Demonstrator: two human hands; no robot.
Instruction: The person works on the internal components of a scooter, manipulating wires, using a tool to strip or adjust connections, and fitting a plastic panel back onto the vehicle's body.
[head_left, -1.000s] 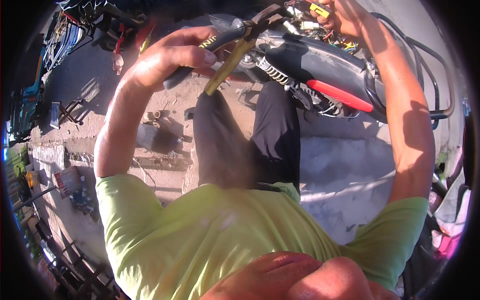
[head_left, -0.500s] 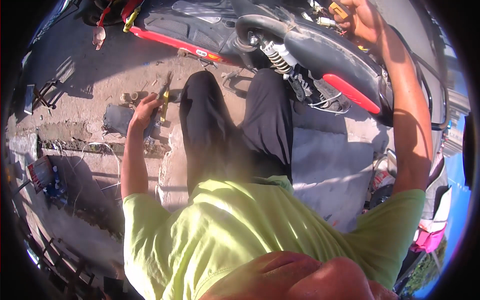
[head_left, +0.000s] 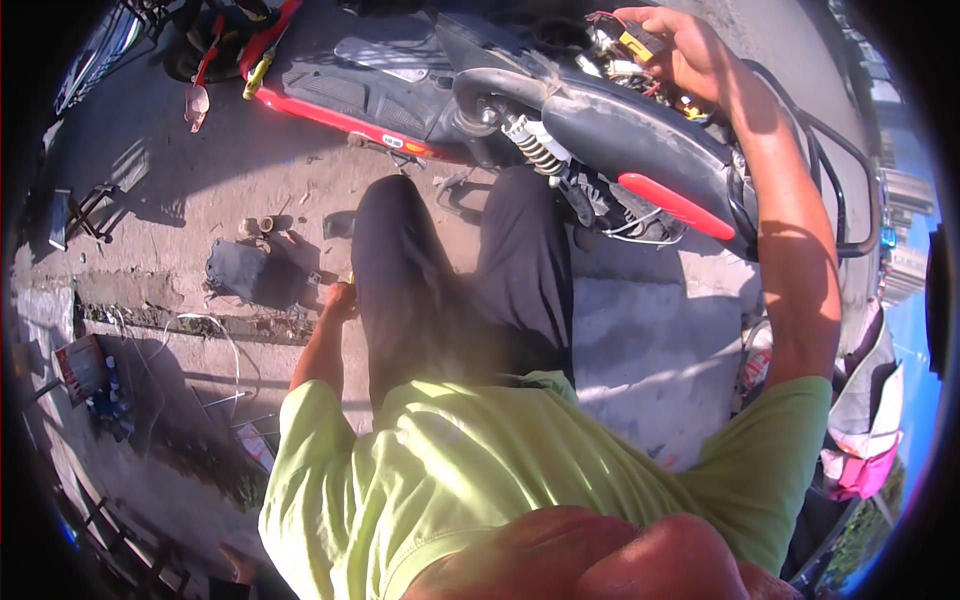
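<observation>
L hand (head_left: 342, 299) partly hidden by blk cloth trousers (head_left: 412, 250); can't tell what its fingers hold, yel. sliver (head_left: 351, 280) there too small to ID. R hand (head_left: 692, 55): fingers closed on blk/yel block (head_left: 637, 42), partly covered, by tangled wiring (head_left: 625, 70) on bike (head_left: 640, 125). Bike: curved blk body, front end cut off up top. Shock (head_left: 537, 150): ribbed coil.

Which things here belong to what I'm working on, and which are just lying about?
Likely part of the work:
yellow part in your right hand
wiring
motorbike

Seemingly just lying about:
dark panel
white cord

What your left hand holds is unclear.
</observation>
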